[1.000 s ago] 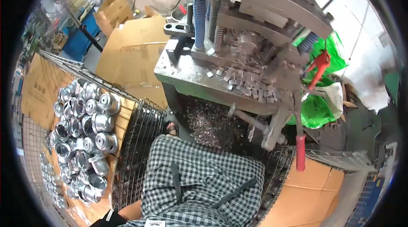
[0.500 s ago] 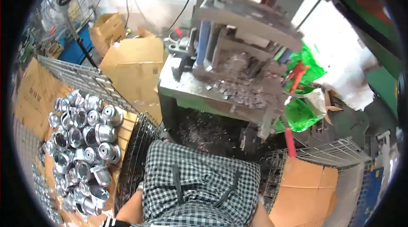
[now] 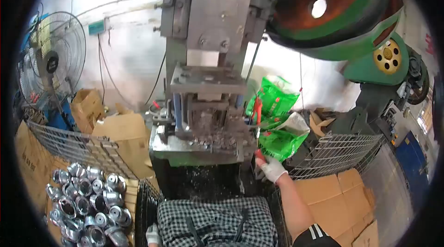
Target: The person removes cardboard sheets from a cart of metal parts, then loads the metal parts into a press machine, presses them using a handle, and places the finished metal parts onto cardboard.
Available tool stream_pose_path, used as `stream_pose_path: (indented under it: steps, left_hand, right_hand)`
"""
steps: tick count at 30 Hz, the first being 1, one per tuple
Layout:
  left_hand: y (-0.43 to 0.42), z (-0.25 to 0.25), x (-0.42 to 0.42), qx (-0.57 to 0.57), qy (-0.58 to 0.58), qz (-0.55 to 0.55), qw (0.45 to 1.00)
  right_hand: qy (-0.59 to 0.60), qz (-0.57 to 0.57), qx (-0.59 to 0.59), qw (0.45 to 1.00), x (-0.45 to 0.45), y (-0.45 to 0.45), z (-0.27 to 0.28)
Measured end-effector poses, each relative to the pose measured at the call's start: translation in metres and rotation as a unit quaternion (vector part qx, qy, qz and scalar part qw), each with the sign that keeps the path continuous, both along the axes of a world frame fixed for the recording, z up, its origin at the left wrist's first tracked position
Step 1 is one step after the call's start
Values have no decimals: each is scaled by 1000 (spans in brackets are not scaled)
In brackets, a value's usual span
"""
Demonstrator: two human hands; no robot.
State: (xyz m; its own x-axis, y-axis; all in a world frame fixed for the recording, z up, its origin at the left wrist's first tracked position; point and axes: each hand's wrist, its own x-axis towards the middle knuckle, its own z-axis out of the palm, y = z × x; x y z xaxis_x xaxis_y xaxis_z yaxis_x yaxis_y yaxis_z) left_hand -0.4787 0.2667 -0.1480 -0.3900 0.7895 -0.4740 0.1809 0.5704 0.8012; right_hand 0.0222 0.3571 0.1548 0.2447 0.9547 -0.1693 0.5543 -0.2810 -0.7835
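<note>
**Gloved right hand (image 3: 274,170) gripping a red handle (image 3: 260,156) beside a tall grey press (image 3: 215,20)**

The press stands upright at centre, its metal worn, with a dark, grimy die area low down. At its lower right is the handle: short, plain red, slanting.

Behind is a pale, patchy wall (image 3: 132,60). A big green and rust-brown wheel (image 3: 296,20) juts in at upper right. Brown cardboard (image 3: 323,198) lines a wire basket (image 3: 342,150) at right; in another at left, shiny metal cups (image 3: 84,204) are heaped. A standing fan (image 3: 52,60) is at far left. Checked cloth (image 3: 217,221) covers the person's lap. Bright green bags (image 3: 280,143) slump just beside the press table (image 3: 162,144), which is scattered with small metal pieces (image 3: 222,142).

The handle lies in the right hand's curled fingers, its red upper part showing beyond the white glove. The left hand (image 3: 153,234), also gloved, is beside the lap, well apart from the handle; I cannot tell whether it is wide or narrow.
</note>
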Motion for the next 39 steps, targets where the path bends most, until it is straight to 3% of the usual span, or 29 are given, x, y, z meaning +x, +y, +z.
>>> stream_pose_path:
  steps: [2,3,4,5,6,7,9,11,12,13,15,19,25,35,39]
  left_hand:
    - [7,-52,-21,35,10,-43,998]
    - [5,-64,-34,16,86,-64,994]
    - [-5,-42,-26,15,23,-42,999]
    - [-7,11,-3,-45,-20,18,999]
    - [-19,-37,-29,-12,-31,-10,999]
    - [-24,17,-6,-64,-43,32,996]
    - [-43,11,-2,-112,-49,47,991]
    - [-60,6,-5,-151,-45,42,987]
    - [-64,8,-2,-170,-42,34,984]
    - [-68,6,-3,-185,-38,26,982]
    - [-67,7,-2,-213,-26,4,977]
    - [-61,19,-3,-258,2,-35,965]
    - [-42,46,-2,-286,42,-97,952]
    - [-45,87,0,-345,83,-122,927]
    - [-49,104,-6,-351,67,-118,927]
  right_hand:
    - [-54,1,181,982,24,12,-62]
    - [-57,0,140,989,17,5,-47]
    - [-56,39,172,983,7,-4,-33]
    - [72,80,9,994,21,-15,-34]
    - [142,63,17,988,33,-33,-43]
    - [211,45,24,976,45,-51,-54]
    - [225,-124,31,966,62,-97,-88]
    - [139,-267,-113,947,85,-168,-160]
    - [-75,-289,-142,944,86,-215,-208]
    - [-129,-308,-216,918,77,-262,-243]
    - [-93,-348,-366,858,42,-354,-281]
    - [22,-426,-471,772,-40,-453,-288]
    - [99,-497,-479,717,-97,-503,-288]
    - [149,-526,-470,693,-122,-511,-296]
    - [143,-480,-450,739,-106,-490,-305]
